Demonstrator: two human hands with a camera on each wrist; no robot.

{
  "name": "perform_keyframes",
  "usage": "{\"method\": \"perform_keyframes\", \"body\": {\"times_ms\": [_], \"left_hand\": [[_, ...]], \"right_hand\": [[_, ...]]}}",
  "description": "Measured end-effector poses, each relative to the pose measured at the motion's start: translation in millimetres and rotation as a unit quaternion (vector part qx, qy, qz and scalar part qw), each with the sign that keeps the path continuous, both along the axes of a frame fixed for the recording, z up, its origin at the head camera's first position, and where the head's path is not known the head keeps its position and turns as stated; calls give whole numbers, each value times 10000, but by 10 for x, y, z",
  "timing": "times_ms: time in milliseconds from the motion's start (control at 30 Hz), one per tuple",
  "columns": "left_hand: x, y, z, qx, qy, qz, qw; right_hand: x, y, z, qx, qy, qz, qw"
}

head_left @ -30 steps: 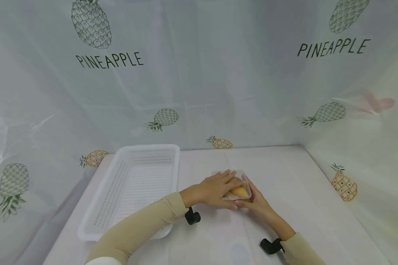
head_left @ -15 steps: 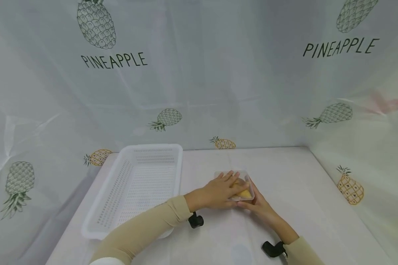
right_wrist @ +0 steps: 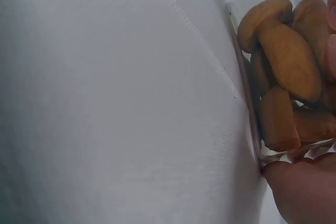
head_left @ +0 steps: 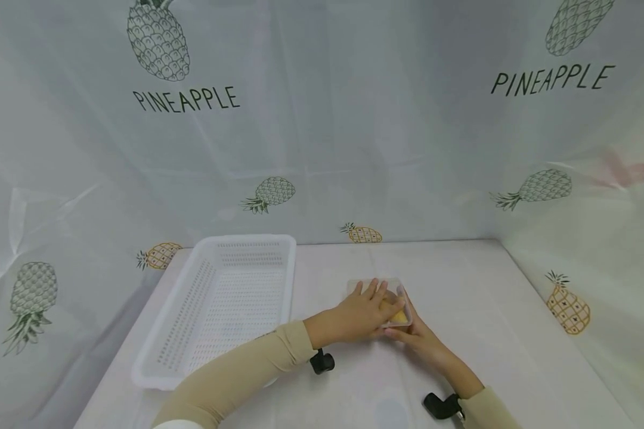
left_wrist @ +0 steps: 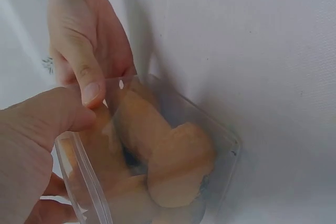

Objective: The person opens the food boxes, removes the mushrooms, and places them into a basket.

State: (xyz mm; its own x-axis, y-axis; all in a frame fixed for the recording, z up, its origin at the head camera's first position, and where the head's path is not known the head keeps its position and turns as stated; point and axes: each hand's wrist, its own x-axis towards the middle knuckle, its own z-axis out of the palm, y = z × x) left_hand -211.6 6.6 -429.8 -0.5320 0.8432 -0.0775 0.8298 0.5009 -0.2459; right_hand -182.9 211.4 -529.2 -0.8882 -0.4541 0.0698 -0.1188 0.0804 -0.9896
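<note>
A small clear plastic box sits on the table, packed with several tan mushroom-shaped pieces. These pieces also show through the box's wall in the left wrist view. My left hand lies across the top of the box from the left, its fingers spread and straight. Its thumb rests on the near side in the left wrist view. From the right, my right hand grips the near right corner, thumb in front and fingers along the right side. The left hand covers much of the box in the head view.
A large white perforated plastic basket stands on the left, partly behind my left sleeve. White cloth covers the table. A pineapple-print curtain hangs behind and at both sides.
My left hand has shifted slightly right across the top of the box, leaving more of its far left corner showing. My right hand keeps its grip. The whole head view has shifted a little.
</note>
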Motion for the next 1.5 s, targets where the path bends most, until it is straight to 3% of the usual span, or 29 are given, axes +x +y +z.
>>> {"method": "perform_keyframes", "body": {"times_ms": [300,667,1067,1233,1433,1500], "left_hand": [[-7,-19,-77,-16,511,-121,9986],[2,4,-140,68,764,-237,9968],[31,33,-195,66,1095,-274,9936],[45,37,-224,179,1451,-442,9883],[30,21,-269,473,2165,-651,9730],[22,34,-280,500,2247,-679,9708]], "right_hand": [[2,-3,21,210,183,148,9995],[2,5,-15,120,415,243,9988],[12,15,-26,170,328,150,9992],[23,11,-31,135,358,85,9992],[4,-18,-26,-91,544,47,9985],[4,-19,-20,-149,562,12,9983]]}}
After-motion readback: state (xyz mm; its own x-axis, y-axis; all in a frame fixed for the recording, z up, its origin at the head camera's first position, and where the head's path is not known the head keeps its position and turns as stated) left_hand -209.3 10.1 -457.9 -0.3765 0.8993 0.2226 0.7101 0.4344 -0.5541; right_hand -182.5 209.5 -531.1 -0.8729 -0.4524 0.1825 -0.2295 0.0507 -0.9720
